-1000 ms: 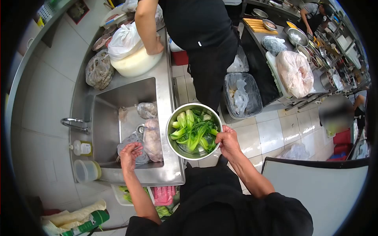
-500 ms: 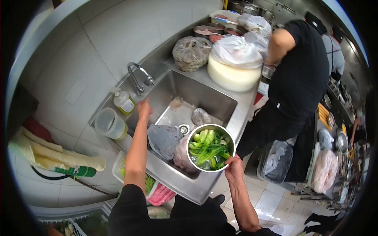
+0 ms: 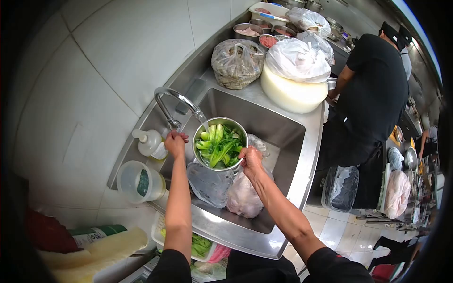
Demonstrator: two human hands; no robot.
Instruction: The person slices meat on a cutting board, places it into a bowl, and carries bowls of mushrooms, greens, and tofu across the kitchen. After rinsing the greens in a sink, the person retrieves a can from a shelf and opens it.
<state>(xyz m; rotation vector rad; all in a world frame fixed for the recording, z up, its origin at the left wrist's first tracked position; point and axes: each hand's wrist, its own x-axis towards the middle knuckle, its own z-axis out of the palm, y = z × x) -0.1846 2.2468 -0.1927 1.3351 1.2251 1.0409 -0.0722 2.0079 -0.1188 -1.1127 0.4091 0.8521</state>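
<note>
A round metal bowl is held over the sink under the faucet. Green leafy vegetables, bok choy by their look, lie in it with some water. From the spout a thin stream appears to run into the bowl. My right hand is closed on the bowl's right rim. At the faucet's base, my left hand has its fingers curled at the handle, which they mostly hide. Beneath the bowl, a bag of pale meat and a bluish-grey bag lie in the sink.
A soap bottle and a plastic tub stand left of the sink. Behind it are a bagged bundle, a big white tub and several pots of meat. A co-worker in black stands at the right.
The bowl has moved up and left, from the sink's front edge to beneath the spout. My left hand has gone from stretched out beside the faucet to curled at its handle. Water now appears to run.
</note>
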